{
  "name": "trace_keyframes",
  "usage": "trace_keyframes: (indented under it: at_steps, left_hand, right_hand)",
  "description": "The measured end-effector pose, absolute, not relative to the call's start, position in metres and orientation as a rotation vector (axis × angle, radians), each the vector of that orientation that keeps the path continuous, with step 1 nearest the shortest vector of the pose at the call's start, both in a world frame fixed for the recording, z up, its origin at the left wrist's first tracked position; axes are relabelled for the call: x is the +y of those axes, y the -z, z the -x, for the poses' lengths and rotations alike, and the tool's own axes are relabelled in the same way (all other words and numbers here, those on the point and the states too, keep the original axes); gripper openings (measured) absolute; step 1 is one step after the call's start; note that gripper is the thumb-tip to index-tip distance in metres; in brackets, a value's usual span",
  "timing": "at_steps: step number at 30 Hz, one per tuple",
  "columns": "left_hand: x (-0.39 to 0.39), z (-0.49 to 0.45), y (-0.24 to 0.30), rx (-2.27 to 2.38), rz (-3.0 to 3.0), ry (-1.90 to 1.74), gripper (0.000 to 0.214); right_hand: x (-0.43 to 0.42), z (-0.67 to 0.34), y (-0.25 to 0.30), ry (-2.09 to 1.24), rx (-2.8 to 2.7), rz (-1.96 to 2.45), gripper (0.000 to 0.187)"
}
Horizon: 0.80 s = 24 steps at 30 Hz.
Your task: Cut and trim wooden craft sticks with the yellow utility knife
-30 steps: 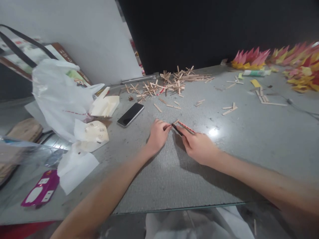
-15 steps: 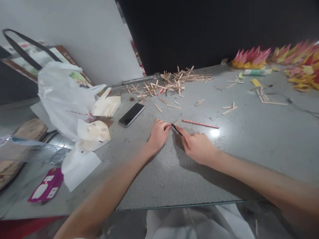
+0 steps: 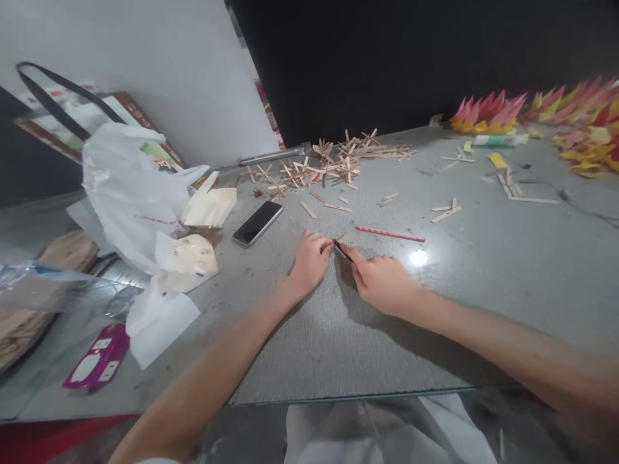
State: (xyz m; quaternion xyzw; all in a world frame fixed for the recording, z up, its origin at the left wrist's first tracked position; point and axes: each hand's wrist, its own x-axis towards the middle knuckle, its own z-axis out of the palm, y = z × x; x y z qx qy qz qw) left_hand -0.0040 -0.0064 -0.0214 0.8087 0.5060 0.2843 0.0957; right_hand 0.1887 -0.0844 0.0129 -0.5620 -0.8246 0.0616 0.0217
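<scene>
My right hand [image 3: 387,283] grips a slim black knife-like tool [image 3: 344,252], its forefinger stretched along the top. The tool's tip meets the tabletop area right beside the fingers of my left hand [image 3: 312,261]. Those left fingers are pinched close to the table on a small wooden stick [image 3: 343,238], whose pale end pokes out beyond the tip; the rest of it is hidden. A red patterned pencil [image 3: 391,233] lies just past my right hand.
Beyond my hands is a heap of wooden sticks [image 3: 348,154], several joined in crosses. A phone [image 3: 258,223], a white plastic bag [image 3: 130,187] and a purple box [image 3: 99,357] are at left. Pink-and-yellow paper flowers [image 3: 488,116] and a glue tube [image 3: 496,140] stand back right.
The pencil has rolled slightly away from me. Both hands stay in nearly the same place, and the view has shifted a little.
</scene>
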Motion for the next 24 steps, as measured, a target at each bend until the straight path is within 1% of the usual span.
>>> trace_keyframes:
  at_steps: [13,19,24]
  left_hand:
    - [-0.005,0.004,0.023,1.461,-2.4,-0.885,0.024]
    - [-0.006,0.002,0.022,1.546,-2.376,-0.854,0.019]
    - [-0.007,0.002,0.022,1.484,-2.427,-0.86,0.02]
  right_hand:
    - [-0.086,-0.188,-0.015,-0.178,-2.586,1.735,0.062]
    - [-0.095,-0.187,-0.021,-0.202,-2.624,1.739,0.067]
    - [-0.092,-0.187,-0.019,-0.194,-2.64,1.718,0.068]
